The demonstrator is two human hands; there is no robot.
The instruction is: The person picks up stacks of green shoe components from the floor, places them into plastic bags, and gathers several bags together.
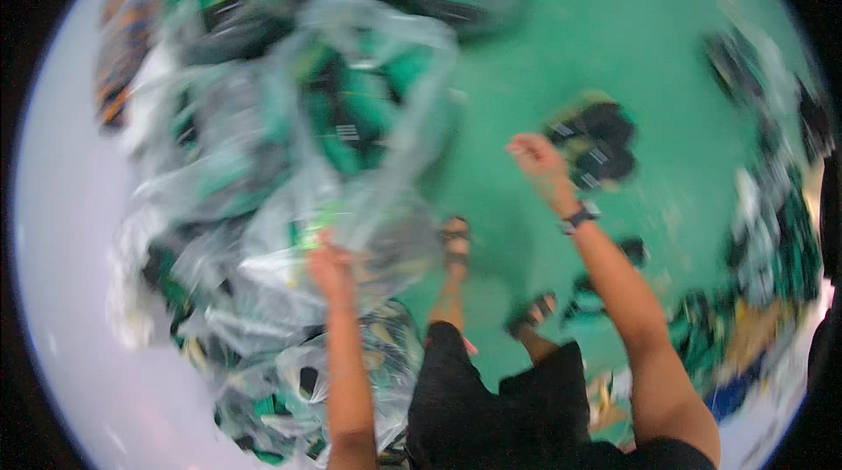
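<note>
My left hand [329, 267] grips the edge of a large clear plastic bag [368, 102] filled with green and black packaged items; the bag stretches up and away from the hand. My right hand [537, 157] is raised over the green floor with its fingers curled, and I cannot tell whether anything is in them. A dark watch [579, 217] sits on that wrist. A small pile of black packaged items [596, 141] lies on the floor just right of the right hand. The picture is blurred by motion.
More clear bags of green and black goods [219, 207] are heaped at the left against a pale wall [61, 233]. Further piles [772, 242] line the right side. My sandalled feet [456, 242] stand on the green floor [596, 23].
</note>
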